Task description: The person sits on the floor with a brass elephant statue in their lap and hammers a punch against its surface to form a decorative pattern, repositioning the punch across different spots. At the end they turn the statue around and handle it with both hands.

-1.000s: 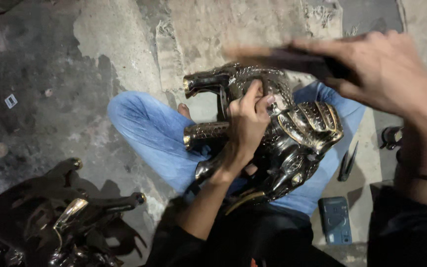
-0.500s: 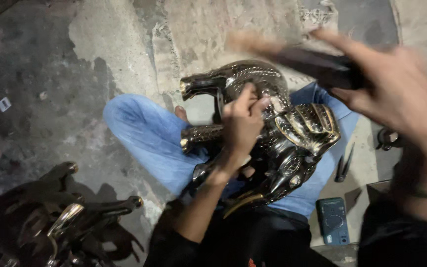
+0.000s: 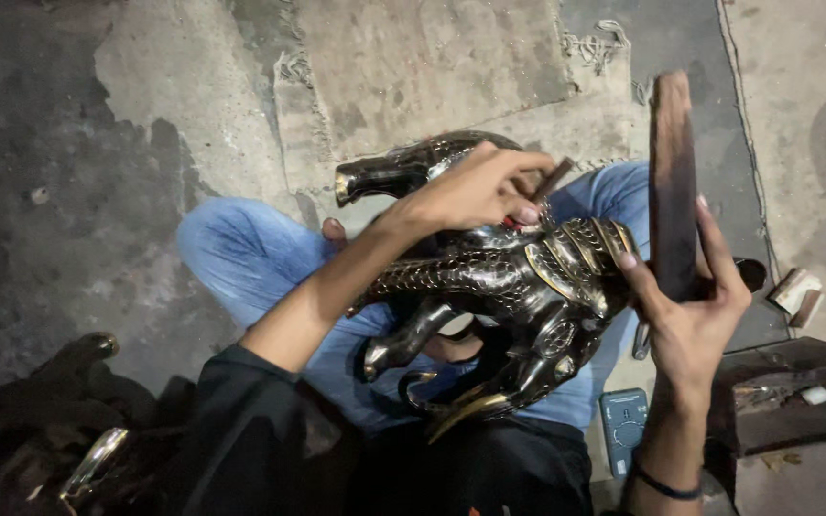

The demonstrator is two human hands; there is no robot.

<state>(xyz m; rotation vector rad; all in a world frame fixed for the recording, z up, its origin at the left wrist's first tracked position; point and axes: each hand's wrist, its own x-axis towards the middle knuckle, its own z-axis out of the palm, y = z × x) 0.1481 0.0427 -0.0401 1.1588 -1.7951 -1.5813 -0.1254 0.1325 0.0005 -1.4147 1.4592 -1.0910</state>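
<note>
Firmly gripped: a metal horse figurine (image 3: 499,287) rests across the lap.
Left hand (image 3: 475,191) pinches a small chisel (image 3: 552,179); right hand (image 3: 685,315) clasps a wooden mallet block (image 3: 673,182). Heavy, rigid, probably slick; hold the body.

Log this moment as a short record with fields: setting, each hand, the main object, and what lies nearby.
setting: person seated on a rough concrete floor, legs in blue jeans
main object: dark metal animal figure with brass-coloured trim, lying across the lap
left hand: on top of the figure, fingers pinching a small dark tool against it
right hand: holds a flat dark wooden bar upright, beside the figure
nearby: blue phone on the floor, dark wooden box at right, another dark metal piece at lower left
</note>
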